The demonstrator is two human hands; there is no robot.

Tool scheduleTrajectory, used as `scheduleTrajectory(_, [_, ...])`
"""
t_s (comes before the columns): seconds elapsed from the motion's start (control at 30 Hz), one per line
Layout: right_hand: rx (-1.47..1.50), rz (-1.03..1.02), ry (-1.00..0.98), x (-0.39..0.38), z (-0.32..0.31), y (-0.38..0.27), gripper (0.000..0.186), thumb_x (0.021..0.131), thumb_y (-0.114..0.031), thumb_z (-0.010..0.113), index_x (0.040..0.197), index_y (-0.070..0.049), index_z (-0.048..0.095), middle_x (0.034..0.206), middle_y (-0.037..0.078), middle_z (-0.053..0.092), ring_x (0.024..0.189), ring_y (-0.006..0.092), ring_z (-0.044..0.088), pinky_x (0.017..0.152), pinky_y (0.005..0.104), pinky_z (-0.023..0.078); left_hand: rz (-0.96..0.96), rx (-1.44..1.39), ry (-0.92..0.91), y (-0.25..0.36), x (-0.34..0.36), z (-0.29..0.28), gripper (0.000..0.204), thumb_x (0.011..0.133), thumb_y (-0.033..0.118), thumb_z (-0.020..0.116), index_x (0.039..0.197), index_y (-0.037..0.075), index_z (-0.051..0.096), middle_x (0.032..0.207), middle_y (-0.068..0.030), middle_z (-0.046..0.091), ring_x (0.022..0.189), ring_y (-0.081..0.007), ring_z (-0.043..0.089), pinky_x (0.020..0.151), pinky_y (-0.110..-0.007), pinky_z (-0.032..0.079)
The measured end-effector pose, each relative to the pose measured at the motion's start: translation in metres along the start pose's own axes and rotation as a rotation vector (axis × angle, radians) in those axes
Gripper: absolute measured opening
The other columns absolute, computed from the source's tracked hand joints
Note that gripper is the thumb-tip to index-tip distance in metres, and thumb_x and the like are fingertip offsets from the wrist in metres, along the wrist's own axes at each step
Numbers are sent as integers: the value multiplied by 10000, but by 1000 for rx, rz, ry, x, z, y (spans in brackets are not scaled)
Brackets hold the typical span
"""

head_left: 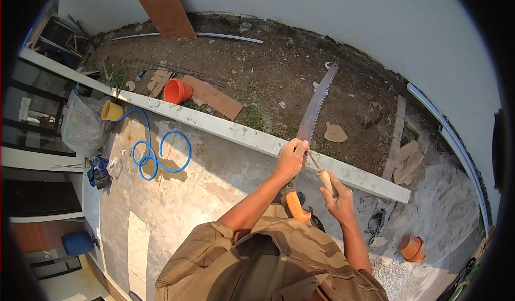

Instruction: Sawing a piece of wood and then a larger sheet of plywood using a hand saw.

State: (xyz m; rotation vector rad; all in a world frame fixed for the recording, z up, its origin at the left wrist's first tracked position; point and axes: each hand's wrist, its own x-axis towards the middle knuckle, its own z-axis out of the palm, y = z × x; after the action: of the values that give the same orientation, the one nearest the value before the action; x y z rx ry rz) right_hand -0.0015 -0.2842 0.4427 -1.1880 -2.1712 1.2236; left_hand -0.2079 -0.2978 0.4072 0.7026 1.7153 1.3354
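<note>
A curved hand saw (316, 105) points away from me, its toothed edge on the right and its orange handle close to my body. My left hand (290, 160) is closed around the lower part of the blade. In my right hand (339, 200) is a file (325, 180) with a pale wooden handle. Its thin metal rod slants up and left to the saw's edge, beside my left fingertips. Whether the rod touches the teeth is hard to make out. The lower end of the blade is partly hidden behind my left hand and wrist.
A low concrete curb (236, 132) crosses between paving and a dirt strip. On the left lie a blue hose (151, 156), a yellow bucket (111, 111) and a plastic sack (83, 124). A red bucket (177, 91) sits past the curb; a terracotta-coloured pot (412, 248) is at right.
</note>
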Motion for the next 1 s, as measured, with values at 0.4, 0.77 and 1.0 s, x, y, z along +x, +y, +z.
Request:
scheduleTrajectory(0.4, [134, 81, -517, -4, 65, -38, 384, 936, -271, 554, 1263, -71, 534, 814, 106, 577, 696, 217, 567, 645, 331, 456, 48, 194, 352, 1, -87, -92, 320, 964, 294, 514, 857, 3, 593, 688, -108, 558, 656, -205, 535, 646, -354, 438])
scheduleTrajectory(0.77, [46, -219, -540, 0, 203, -147, 343, 916, -222, 581, 1208, -41, 578, 930, 186, 675, 872, 305, 691, 743, 369, 509, 5, -81, 562, -21, -125, -251, 299, 963, 280, 527, 838, 10, 559, 685, -128, 548, 666, -237, 567, 640, -388, 438])
scheduleTrajectory(1.0, [-16, -243, -495, 16, 281, -211, 375, 898, -257, 614, 1194, -29, 578, 799, 197, 654, 717, 323, 680, 650, 360, 503, 180, 14, 672, -29, -132, -352, 308, 979, 272, 522, 832, 9, 588, 672, -47, 538, 648, -135, 495, 621, -314, 426])
